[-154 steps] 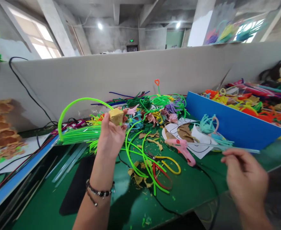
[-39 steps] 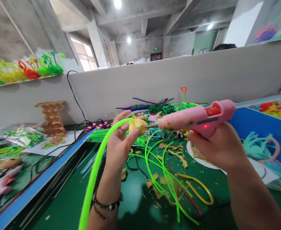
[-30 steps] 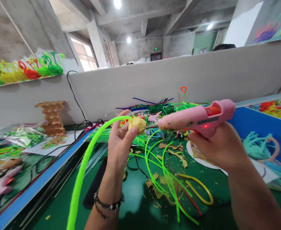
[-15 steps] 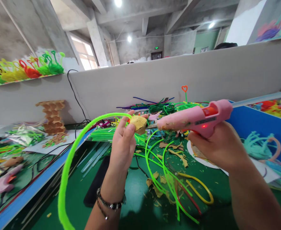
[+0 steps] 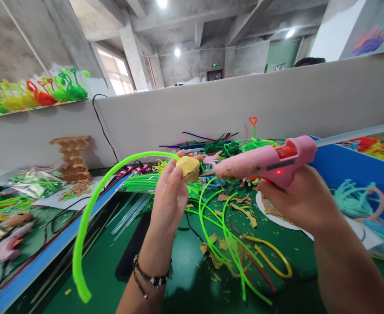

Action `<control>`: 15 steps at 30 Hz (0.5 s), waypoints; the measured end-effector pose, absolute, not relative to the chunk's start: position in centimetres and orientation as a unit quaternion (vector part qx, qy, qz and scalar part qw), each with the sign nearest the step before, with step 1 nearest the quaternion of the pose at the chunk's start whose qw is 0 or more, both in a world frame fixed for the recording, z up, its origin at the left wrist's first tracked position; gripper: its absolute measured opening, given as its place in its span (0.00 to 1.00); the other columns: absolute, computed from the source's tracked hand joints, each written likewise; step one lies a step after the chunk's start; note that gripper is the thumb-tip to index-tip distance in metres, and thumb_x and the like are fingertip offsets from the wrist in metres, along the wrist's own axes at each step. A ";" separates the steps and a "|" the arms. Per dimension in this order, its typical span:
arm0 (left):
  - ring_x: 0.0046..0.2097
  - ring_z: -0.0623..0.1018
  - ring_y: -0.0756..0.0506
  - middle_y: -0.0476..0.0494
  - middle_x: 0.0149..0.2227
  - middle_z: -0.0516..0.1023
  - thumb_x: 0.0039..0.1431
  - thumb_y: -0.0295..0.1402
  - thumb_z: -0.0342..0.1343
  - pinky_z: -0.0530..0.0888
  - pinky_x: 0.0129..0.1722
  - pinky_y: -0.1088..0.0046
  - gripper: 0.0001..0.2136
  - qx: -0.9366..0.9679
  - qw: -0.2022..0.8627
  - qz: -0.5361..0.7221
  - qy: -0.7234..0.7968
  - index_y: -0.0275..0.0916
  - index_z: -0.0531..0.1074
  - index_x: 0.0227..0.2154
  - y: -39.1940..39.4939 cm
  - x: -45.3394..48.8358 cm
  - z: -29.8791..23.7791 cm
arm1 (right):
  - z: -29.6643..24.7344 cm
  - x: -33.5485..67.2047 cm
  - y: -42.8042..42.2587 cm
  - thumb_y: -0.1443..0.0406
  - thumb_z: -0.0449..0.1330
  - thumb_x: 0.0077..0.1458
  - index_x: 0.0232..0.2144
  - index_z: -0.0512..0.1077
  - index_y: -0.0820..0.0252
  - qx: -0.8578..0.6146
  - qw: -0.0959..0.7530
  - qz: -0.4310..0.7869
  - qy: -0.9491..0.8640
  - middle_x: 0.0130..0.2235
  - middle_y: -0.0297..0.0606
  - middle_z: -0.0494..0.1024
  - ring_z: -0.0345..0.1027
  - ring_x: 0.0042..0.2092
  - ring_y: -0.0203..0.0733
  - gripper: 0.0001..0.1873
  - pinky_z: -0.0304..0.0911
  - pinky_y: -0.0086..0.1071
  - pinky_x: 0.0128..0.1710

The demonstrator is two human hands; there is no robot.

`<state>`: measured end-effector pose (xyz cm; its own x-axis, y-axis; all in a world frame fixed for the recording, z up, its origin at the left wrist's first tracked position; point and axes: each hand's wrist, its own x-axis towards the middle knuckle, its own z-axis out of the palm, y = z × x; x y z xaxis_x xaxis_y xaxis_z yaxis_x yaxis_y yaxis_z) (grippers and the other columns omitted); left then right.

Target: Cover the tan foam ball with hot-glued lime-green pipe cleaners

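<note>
My left hand (image 5: 172, 192) is closed on a small yellow cardboard cup piece (image 5: 188, 168), held up above the table with fingers and thumb. A long bright green pipe cleaner (image 5: 95, 203) arcs from this piece to the left and hangs down, its free end in the air. My right hand (image 5: 296, 196) grips a pink hot glue gun (image 5: 264, 161) by its handle. A red light glows on the gun and a clear glue stick (image 5: 352, 133) sticks out of its back. The gun's nozzle points left, at or very near the right side of the cup piece.
Loose green pipe cleaners (image 5: 211, 231), yellow-handled scissors (image 5: 273, 257) and cardboard scraps (image 5: 244, 213) lie on the green table (image 5: 192, 283). A dark phone-like slab (image 5: 131, 253) lies by my left wrist. Right stands a blue box (image 5: 331, 163); left, another pink glue gun (image 5: 7, 246).
The cup piece has turned a little in my left hand. The pipe cleaner's loose end has swung up and left, its tip now in view. The glue gun stays nearly still.
</note>
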<state>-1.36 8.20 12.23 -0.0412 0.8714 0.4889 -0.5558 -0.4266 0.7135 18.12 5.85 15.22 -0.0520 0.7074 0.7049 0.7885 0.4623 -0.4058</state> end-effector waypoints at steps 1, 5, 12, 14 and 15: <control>0.47 0.76 0.44 0.47 0.38 0.81 0.47 0.45 0.60 0.68 0.49 0.69 0.17 0.470 0.512 0.700 0.167 0.43 0.73 0.39 8.2 -1.3 12.2 | 15.2 18.1 5.8 0.68 0.52 0.37 0.15 0.57 0.56 -0.518 0.455 -0.043 -0.723 0.14 0.30 0.63 0.57 0.16 0.34 0.06 0.52 0.28 0.16; 0.47 0.76 0.46 0.47 0.38 0.81 0.48 0.45 0.60 0.68 0.49 0.71 0.16 0.467 0.516 0.702 0.154 0.43 0.73 0.38 8.1 -1.2 12.3 | 15.3 18.1 5.8 0.69 0.52 0.37 0.15 0.58 0.56 -0.516 0.454 -0.034 -0.725 0.14 0.30 0.63 0.57 0.17 0.34 0.06 0.52 0.28 0.16; 0.49 0.75 0.44 0.46 0.40 0.80 0.48 0.46 0.59 0.68 0.50 0.68 0.17 0.465 0.518 0.698 0.170 0.44 0.73 0.39 8.2 -1.3 12.1 | 15.2 18.2 5.8 0.69 0.52 0.38 0.15 0.56 0.56 -0.514 0.447 -0.030 -0.731 0.14 0.30 0.62 0.55 0.16 0.33 0.07 0.52 0.28 0.15; 0.49 0.75 0.44 0.47 0.40 0.80 0.48 0.46 0.59 0.68 0.49 0.69 0.17 0.463 0.521 0.698 0.165 0.44 0.74 0.39 8.2 -1.2 12.0 | 15.1 18.3 5.9 0.68 0.51 0.38 0.16 0.56 0.56 -0.514 0.448 -0.036 -0.731 0.14 0.30 0.62 0.56 0.17 0.33 0.06 0.52 0.28 0.16; 0.49 0.75 0.44 0.47 0.40 0.80 0.48 0.46 0.59 0.68 0.50 0.69 0.16 0.463 0.521 0.698 0.164 0.44 0.74 0.38 8.2 -1.2 12.0 | 15.0 18.3 5.9 0.68 0.51 0.38 0.16 0.56 0.56 -0.514 0.448 -0.040 -0.730 0.15 0.30 0.62 0.56 0.17 0.33 0.06 0.52 0.28 0.16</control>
